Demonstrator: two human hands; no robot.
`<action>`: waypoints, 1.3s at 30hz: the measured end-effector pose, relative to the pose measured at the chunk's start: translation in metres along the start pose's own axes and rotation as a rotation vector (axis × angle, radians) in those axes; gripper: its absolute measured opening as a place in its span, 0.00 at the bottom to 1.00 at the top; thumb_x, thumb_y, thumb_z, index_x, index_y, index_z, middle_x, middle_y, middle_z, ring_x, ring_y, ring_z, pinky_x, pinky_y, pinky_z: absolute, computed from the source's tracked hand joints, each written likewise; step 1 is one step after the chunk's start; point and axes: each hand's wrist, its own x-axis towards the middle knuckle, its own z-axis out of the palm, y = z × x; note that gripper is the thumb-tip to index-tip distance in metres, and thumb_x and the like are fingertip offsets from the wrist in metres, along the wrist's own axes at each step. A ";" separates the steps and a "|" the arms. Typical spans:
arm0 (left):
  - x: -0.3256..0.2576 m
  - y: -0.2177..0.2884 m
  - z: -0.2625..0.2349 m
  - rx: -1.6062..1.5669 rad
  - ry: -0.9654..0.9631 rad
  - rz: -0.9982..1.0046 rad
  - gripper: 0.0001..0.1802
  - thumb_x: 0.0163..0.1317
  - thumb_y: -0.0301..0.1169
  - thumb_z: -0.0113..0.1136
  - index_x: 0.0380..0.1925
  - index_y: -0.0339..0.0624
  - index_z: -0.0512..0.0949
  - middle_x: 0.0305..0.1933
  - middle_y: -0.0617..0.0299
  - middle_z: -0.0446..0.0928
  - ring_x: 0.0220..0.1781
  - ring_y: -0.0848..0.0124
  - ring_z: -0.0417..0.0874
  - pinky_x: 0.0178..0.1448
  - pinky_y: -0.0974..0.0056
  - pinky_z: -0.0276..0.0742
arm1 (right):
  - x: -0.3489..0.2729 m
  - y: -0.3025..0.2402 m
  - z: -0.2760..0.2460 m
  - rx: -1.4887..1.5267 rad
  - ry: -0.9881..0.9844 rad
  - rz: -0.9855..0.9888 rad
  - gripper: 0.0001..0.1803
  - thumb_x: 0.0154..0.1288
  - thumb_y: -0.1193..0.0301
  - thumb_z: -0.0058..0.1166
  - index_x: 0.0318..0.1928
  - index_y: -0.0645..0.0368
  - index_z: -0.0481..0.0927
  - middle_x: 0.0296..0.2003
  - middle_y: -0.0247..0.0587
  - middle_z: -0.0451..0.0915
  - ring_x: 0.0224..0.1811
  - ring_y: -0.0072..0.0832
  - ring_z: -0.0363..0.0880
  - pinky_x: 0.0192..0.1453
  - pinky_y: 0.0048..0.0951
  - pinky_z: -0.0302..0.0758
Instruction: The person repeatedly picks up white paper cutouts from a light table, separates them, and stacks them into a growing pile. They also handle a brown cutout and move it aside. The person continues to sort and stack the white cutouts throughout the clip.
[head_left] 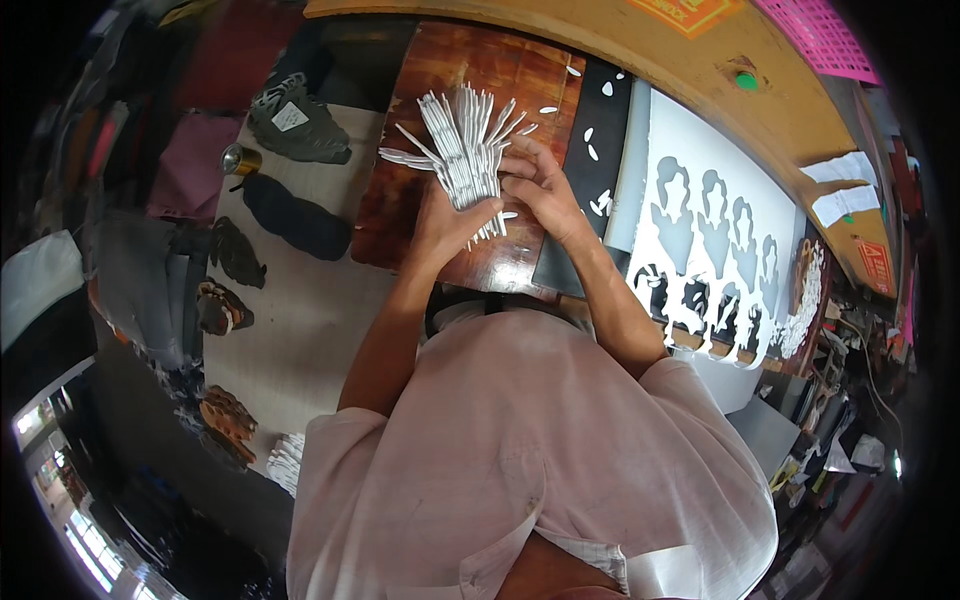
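In front of me is a bundle of thin, flat white cut pieces [462, 165], stacked face to face, with their upper ends fanned out unevenly. My left hand [440, 222] is closed around its lower part, thumb across the front. At the bundle's right side, my right hand [541, 190] has its fingers bent, with the fingertips against the pieces; part of their grip is hidden. Both hands are over a glossy reddish-brown board [500, 268].
Small white scraps [590, 145] lie on a dark strip right of the board. Further right is a white sheet [690, 130] with several shaped cut-outs. A yellow-brown machine beam [600, 40] curves across the far side. Left stand a dark shoe upper [300, 128] and a can [240, 159].
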 end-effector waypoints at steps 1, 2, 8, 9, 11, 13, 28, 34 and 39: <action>-0.001 0.000 0.000 -0.002 -0.016 -0.084 0.30 0.60 0.24 0.71 0.64 0.34 0.77 0.53 0.62 0.83 0.53 0.72 0.83 0.61 0.61 0.81 | 0.000 0.001 0.000 0.025 0.066 0.064 0.32 0.75 0.81 0.55 0.76 0.55 0.64 0.63 0.46 0.78 0.56 0.29 0.83 0.58 0.31 0.85; -0.001 0.000 0.000 0.006 -0.009 -0.088 0.30 0.60 0.24 0.70 0.64 0.34 0.77 0.53 0.62 0.83 0.53 0.72 0.82 0.61 0.62 0.80 | 0.001 0.001 0.001 0.029 0.073 0.072 0.31 0.74 0.81 0.55 0.74 0.56 0.65 0.62 0.46 0.79 0.55 0.29 0.83 0.58 0.32 0.86; -0.005 -0.008 0.002 -0.005 0.042 -0.093 0.35 0.61 0.23 0.66 0.71 0.35 0.71 0.57 0.62 0.81 0.57 0.72 0.80 0.64 0.62 0.77 | 0.018 -0.006 0.004 -0.069 0.158 0.070 0.22 0.75 0.70 0.65 0.62 0.62 0.72 0.45 0.40 0.85 0.43 0.24 0.85 0.48 0.29 0.84; -0.005 -0.009 0.003 0.026 0.038 -0.074 0.36 0.61 0.23 0.67 0.72 0.36 0.69 0.59 0.63 0.80 0.58 0.73 0.80 0.64 0.62 0.77 | 0.021 -0.007 0.004 -0.093 0.148 0.076 0.21 0.75 0.68 0.66 0.60 0.62 0.73 0.43 0.39 0.85 0.41 0.24 0.85 0.47 0.28 0.83; -0.006 -0.009 0.005 -0.054 0.056 -0.092 0.36 0.61 0.23 0.67 0.71 0.36 0.70 0.58 0.63 0.80 0.57 0.73 0.80 0.64 0.63 0.77 | 0.027 -0.008 0.004 -0.120 0.105 0.054 0.21 0.75 0.64 0.68 0.57 0.62 0.75 0.38 0.36 0.85 0.38 0.22 0.84 0.45 0.26 0.82; -0.008 -0.009 0.007 -0.075 0.077 -0.118 0.33 0.62 0.23 0.67 0.69 0.37 0.71 0.57 0.65 0.80 0.56 0.74 0.80 0.63 0.64 0.77 | 0.032 -0.007 0.002 -0.068 0.093 0.089 0.20 0.74 0.63 0.69 0.55 0.62 0.76 0.38 0.36 0.84 0.38 0.21 0.83 0.44 0.25 0.81; -0.007 -0.019 -0.006 -0.088 0.034 -0.053 0.32 0.61 0.22 0.67 0.68 0.35 0.72 0.57 0.63 0.81 0.56 0.74 0.81 0.65 0.63 0.77 | 0.032 0.005 0.006 -0.275 0.172 -0.020 0.08 0.77 0.76 0.56 0.54 0.59 0.80 0.32 0.31 0.82 0.31 0.17 0.79 0.36 0.24 0.78; -0.006 -0.009 -0.004 -0.056 0.040 -0.071 0.33 0.60 0.24 0.65 0.67 0.33 0.72 0.58 0.59 0.79 0.59 0.71 0.79 0.65 0.61 0.77 | 0.027 -0.013 0.015 -0.279 0.171 0.100 0.11 0.76 0.67 0.60 0.44 0.61 0.88 0.29 0.29 0.84 0.29 0.15 0.77 0.35 0.24 0.75; -0.007 -0.004 -0.003 -0.078 0.061 -0.026 0.33 0.58 0.25 0.65 0.65 0.33 0.72 0.57 0.57 0.79 0.57 0.68 0.79 0.64 0.59 0.77 | 0.030 -0.026 0.025 -0.588 0.170 0.088 0.19 0.72 0.56 0.69 0.39 0.62 0.88 0.28 0.31 0.84 0.30 0.17 0.77 0.36 0.26 0.76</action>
